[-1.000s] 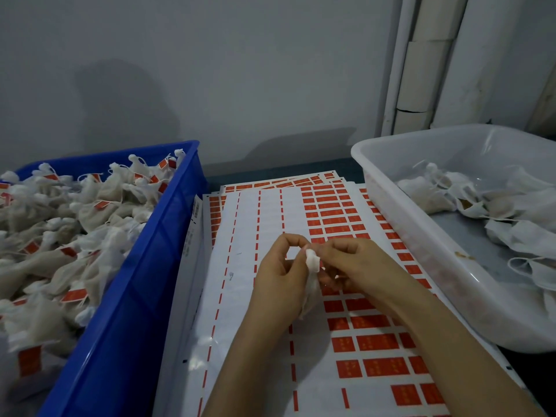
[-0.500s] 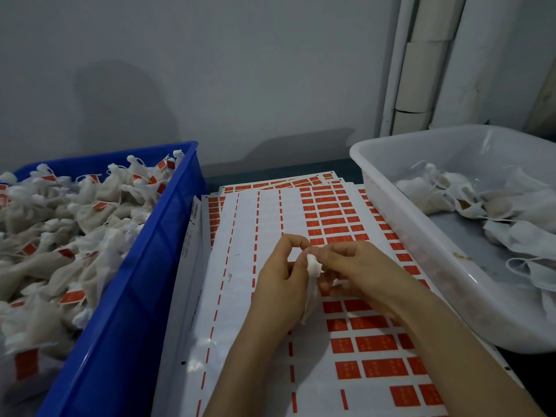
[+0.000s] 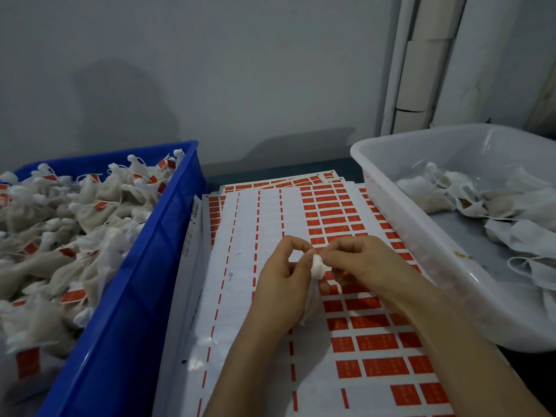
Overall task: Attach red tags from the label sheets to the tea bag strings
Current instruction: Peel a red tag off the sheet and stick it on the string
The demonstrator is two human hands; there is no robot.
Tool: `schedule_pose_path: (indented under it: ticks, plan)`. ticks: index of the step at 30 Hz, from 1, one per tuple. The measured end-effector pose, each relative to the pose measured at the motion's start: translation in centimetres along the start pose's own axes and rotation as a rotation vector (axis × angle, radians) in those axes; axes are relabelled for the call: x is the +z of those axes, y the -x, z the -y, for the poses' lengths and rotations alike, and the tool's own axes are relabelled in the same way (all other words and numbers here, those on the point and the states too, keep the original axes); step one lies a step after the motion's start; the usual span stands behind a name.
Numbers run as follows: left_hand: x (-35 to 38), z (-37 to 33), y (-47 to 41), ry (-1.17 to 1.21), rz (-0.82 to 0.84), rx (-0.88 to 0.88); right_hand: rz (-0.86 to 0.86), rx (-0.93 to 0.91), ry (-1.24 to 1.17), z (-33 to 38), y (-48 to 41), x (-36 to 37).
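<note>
Pinching a small white tea bag (image 3: 317,264) between them, both hands hover just above the middle of the label sheets (image 3: 264,224). The left hand (image 3: 279,290) has its fingers curled, with thumb and forefinger closed on the gathered top of the bag, whose limp body hangs down against that palm toward the sheets. The right hand (image 3: 364,266) meets it from the other side, its fingertips also closed on the bag's knotted top; the string itself is too fine to make out, and I cannot tell whether a tag is between the fingers. On the sheets, the half under the right forearm carries rows of red tags (image 3: 376,341), while the half under the left hand shows bare white backing with thin red dashes. A blue crate (image 3: 129,311) touches the sheets' left edge, heaped with tagged tea bags (image 3: 60,236) that show red tags among the white. A white tub (image 3: 421,251) sits against the sheets' right edge, holding a looser layer of plain tea bags (image 3: 433,194). Beyond the sheets' far edge rises a grey wall (image 3: 240,70), with a pale pipe (image 3: 415,70) behind the tub.
</note>
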State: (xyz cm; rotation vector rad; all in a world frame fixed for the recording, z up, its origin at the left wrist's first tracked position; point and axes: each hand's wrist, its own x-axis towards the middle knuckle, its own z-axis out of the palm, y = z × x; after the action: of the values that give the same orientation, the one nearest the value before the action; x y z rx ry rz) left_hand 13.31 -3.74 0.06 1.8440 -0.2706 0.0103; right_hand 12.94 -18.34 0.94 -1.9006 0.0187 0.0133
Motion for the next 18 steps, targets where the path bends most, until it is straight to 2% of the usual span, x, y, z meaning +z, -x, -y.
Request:
schedule_pose_path:
  ticks: [7,11,18]
  plan:
    - [0.18,0.13,-0.10,-0.055,-0.039,-0.027,-0.087,0.056,0.018,-0.23,-0.39,0.54]
    - [0.03,0.02,-0.17,-0.037,-0.084,-0.034,-0.047,0.055,-0.050,0.21,0.13,0.63]
    - [0.19,0.10,-0.30,-0.021,-0.064,-0.047,-0.032,0.034,-0.104,-0.10,-0.34,0.59]
